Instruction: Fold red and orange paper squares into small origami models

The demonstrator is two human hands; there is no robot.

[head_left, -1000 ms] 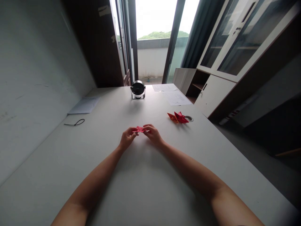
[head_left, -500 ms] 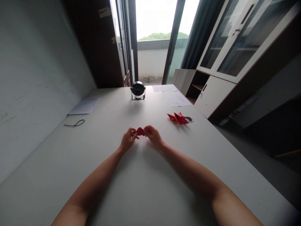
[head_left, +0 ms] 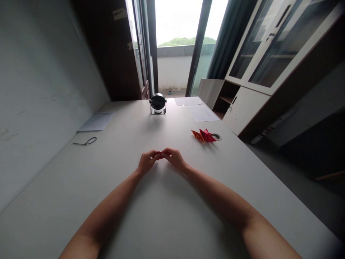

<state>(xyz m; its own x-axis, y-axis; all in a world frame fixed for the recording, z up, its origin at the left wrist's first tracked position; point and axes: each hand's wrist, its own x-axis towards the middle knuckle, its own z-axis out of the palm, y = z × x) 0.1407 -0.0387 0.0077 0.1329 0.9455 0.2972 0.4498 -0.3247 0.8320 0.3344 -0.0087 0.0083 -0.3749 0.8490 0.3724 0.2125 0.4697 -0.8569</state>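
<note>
A small piece of folded red paper (head_left: 160, 156) is held between my two hands, just over the middle of the white table (head_left: 167, 208). My left hand (head_left: 147, 160) pinches its left side with thumb and fingers. On the right side, my right hand (head_left: 174, 157) grips it the same way, its thumb close to the left fingertips. The fingers cover most of the paper, so its folded shape is hard to make out. Folded red and orange paper pieces (head_left: 207, 135) lie to the right, beyond my right hand, beside a grey ring-shaped object (head_left: 217, 136).
A round black device on a silver stand (head_left: 157, 103) stands at the table's far side. Paper sheets (head_left: 202, 112) lie at the far right, another sheet (head_left: 96, 121) at the left by the wall. A black looped cord (head_left: 86, 141) lies at left.
Both hands have lowered slightly and their fingers have drawn closer together. Less of the red paper shows between them now, and it looks flatter.
</note>
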